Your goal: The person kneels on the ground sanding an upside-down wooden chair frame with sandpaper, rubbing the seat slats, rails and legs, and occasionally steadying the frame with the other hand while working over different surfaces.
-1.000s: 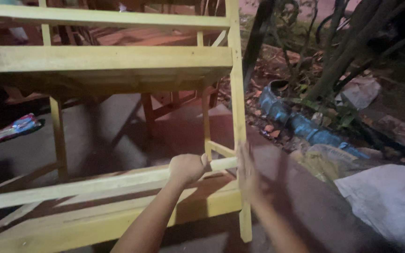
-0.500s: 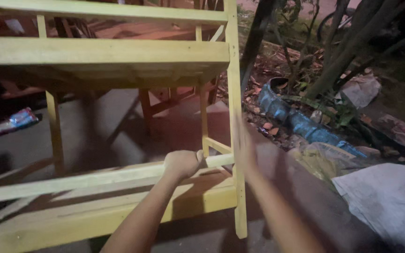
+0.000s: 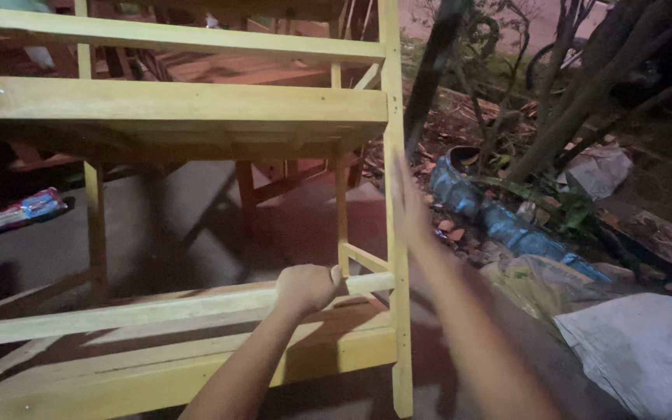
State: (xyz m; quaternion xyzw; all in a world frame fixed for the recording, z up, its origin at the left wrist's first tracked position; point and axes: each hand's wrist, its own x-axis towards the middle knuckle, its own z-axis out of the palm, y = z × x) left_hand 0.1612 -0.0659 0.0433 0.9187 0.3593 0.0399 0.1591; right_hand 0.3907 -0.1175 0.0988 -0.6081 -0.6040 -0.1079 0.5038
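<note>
My left hand (image 3: 306,286) has its grip wrapped tight around the low horizontal rail (image 3: 157,311) of the yellow wooden frame (image 3: 173,117), near its right end; my right hand (image 3: 407,204) is flat and open, blurred, beside the frame's right upright post (image 3: 394,194)

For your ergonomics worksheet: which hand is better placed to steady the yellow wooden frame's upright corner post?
Probably right: the right hand lies open beside the yellow wooden corner post; the left hand grips the lower rail.
</note>
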